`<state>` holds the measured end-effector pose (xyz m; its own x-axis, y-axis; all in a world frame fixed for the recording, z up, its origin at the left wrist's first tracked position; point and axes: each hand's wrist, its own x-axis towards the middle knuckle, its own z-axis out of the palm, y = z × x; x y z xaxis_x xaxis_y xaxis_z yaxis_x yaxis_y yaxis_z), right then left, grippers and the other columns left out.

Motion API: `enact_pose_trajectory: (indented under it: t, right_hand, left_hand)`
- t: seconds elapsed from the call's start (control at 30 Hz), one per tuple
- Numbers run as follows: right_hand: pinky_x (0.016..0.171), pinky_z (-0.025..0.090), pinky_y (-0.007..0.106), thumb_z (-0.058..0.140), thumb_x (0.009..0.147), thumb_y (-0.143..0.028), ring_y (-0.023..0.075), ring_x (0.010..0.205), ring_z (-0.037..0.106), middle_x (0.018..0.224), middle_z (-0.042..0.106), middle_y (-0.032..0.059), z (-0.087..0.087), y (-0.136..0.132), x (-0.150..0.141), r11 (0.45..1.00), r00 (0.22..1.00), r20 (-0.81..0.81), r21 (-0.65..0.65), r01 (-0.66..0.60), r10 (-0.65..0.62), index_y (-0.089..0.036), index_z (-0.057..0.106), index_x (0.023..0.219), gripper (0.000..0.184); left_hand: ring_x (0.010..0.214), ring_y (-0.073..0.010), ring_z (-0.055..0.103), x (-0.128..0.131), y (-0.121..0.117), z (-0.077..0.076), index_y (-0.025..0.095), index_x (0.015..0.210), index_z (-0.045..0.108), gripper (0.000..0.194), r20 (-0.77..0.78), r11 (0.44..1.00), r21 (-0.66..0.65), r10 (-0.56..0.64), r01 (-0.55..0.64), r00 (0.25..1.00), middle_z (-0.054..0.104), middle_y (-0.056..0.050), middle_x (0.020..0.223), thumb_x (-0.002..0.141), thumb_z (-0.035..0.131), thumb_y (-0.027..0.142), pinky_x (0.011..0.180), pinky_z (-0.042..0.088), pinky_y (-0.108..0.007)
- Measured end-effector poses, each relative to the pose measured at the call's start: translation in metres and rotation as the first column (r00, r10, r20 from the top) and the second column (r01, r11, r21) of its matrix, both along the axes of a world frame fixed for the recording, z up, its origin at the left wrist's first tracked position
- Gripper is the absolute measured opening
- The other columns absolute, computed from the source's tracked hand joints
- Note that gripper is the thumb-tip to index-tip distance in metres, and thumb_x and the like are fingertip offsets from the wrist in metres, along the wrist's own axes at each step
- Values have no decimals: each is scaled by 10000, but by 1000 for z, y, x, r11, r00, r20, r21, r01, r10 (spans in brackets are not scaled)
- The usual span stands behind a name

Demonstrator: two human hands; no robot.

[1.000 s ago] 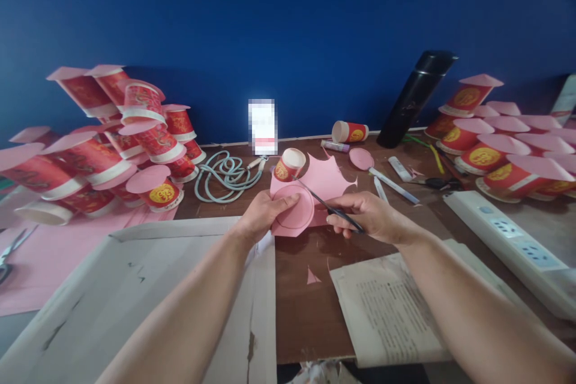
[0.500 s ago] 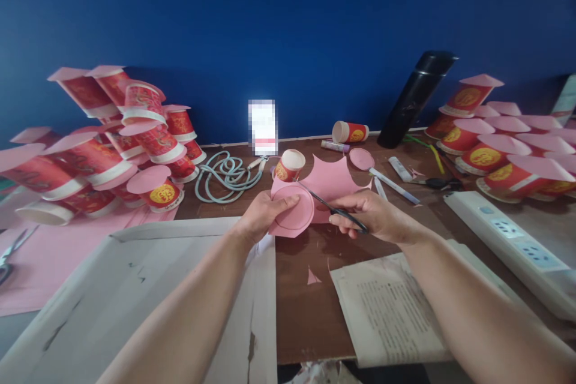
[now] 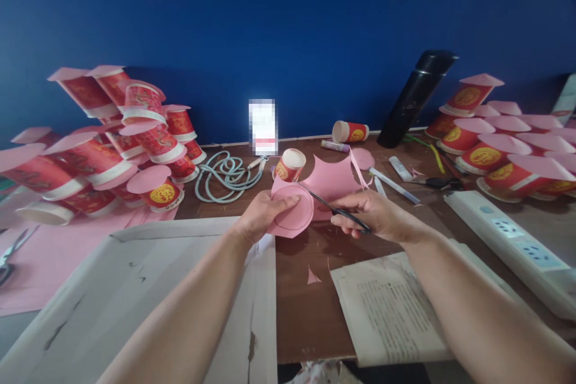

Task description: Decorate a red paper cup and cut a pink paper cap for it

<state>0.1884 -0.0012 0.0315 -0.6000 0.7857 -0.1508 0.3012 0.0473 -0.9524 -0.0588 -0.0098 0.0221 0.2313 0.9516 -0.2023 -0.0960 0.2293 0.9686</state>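
Pinched in my left hand (image 3: pixel 263 214) is a piece of pink paper (image 3: pixel 297 211) with a circle drawn on it; the thumb lies on top of the circle. My right hand (image 3: pixel 366 214) is closed round the black handles of a pair of scissors (image 3: pixel 348 218). Their blades reach left to the paper's upper right edge, beside the drawn line. Behind the blades lies a pink paper offcut (image 3: pixel 330 175) with scalloped edges. A red and white paper cup (image 3: pixel 290 164) stands just beyond the paper.
Red paper cups with pink discs are stacked at left (image 3: pixel 148 138) and right (image 3: pixel 486 150). A black flask (image 3: pixel 416 99) leans against the blue wall. Also around are a coiled cable (image 3: pixel 229 177), a power strip (image 3: pixel 508 246), a folded paper (image 3: pixel 391 312) and a grey-white board (image 3: pixel 148 294).
The pink offcut has shifted, and a thin strip at its right now stands up in front of the pink disc behind. My right hand and the scissors have moved very slightly right.
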Motion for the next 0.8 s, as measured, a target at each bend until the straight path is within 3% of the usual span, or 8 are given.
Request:
enact_pose_trajectory:
  t: [0.23, 0.57, 0.73, 0.8]
  right_hand:
    - [477, 446, 187, 711, 775, -465, 77, 526, 527, 629, 609, -4, -1, 1, 4, 1000, 1000, 10, -14, 12, -12, -144, 744, 976, 380]
    - [472, 441, 185, 698, 783, -486, 73, 516, 540, 626, 629, 3, 1, 0, 0, 999, 999, 15, -4, 38, -38, -142, 748, 898, 366]
    - [487, 428, 210, 713, 786, -459, 73, 497, 532, 605, 619, 3, -2, 1, -5, 992, 992, -55, 47, 118, -116, -132, 718, 756, 328]
    - [493, 418, 213, 724, 782, -440, 72, 500, 527, 603, 610, -6, -4, 1, -7, 983, 980, -100, 52, 179, -173, -138, 725, 796, 303]
  left_hand:
    - [725, -181, 638, 1, -1, 5, 99, 872, 748, 379, -27, 999, -27, 33, -33, 999, 734, -100, 845, 647, 808, 398, 706, 479, -285]
    - [697, -159, 609, 2, -2, 6, 86, 885, 735, 414, 20, 999, -39, 17, -16, 1000, 714, -85, 795, 652, 808, 421, 678, 453, -269]
    - [619, -126, 564, 5, -1, 6, 91, 836, 706, 404, 120, 997, -75, 10, -1, 993, 682, -62, 733, 630, 823, 418, 589, 410, -245]
    - [585, -103, 527, 5, 0, 4, 95, 794, 687, 388, 137, 998, -59, 4, 4, 991, 652, -47, 699, 638, 818, 425, 546, 370, -230]
